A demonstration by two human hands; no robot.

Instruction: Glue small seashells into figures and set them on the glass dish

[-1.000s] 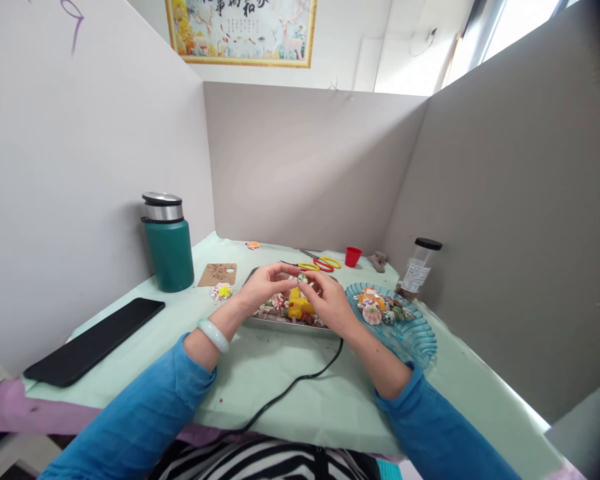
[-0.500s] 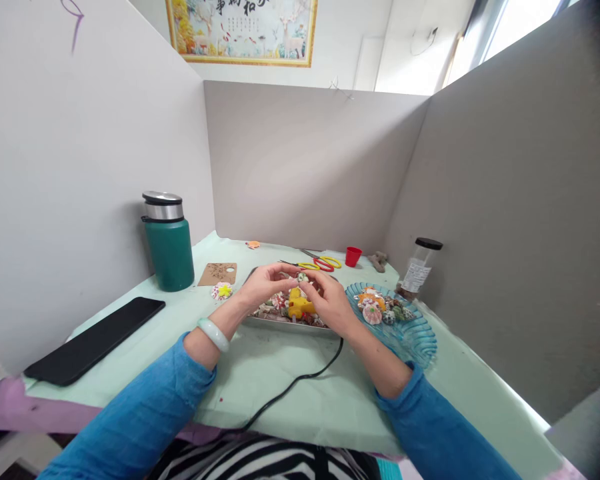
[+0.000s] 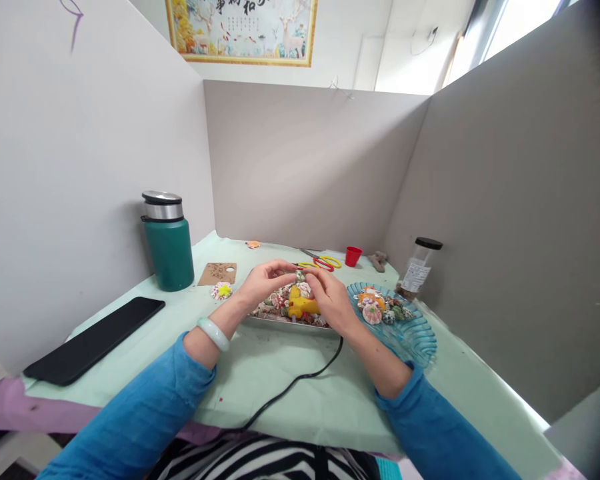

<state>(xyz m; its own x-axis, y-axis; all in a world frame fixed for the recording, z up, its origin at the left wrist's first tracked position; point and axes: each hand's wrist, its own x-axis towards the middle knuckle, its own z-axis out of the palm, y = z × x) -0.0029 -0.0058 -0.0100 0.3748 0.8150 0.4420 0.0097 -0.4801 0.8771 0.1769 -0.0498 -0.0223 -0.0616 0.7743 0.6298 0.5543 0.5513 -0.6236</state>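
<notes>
My left hand (image 3: 263,284) and my right hand (image 3: 329,298) meet above a metal tray (image 3: 275,322) of small patterned shells. Their fingertips pinch one small green-and-white shell (image 3: 300,274) between them. A yellow glue gun (image 3: 301,305) lies in the tray just under the hands, and its black cord (image 3: 290,387) runs toward me over the green table cover. A pale bangle (image 3: 213,334) circles my left wrist.
A blue glass plate (image 3: 414,339) with painted shells lies right of the tray. Further off are scissors (image 3: 323,262), a red cup (image 3: 352,256), a clear jar (image 3: 418,268), a green flask (image 3: 168,243), a brown card (image 3: 219,273), a shell flower (image 3: 222,291) and a black phone (image 3: 94,340). Partition walls close three sides.
Both hands have shifted slightly forward and up over the tray, and the fingers have turned the small shell between them. Everything else stays where it was.
</notes>
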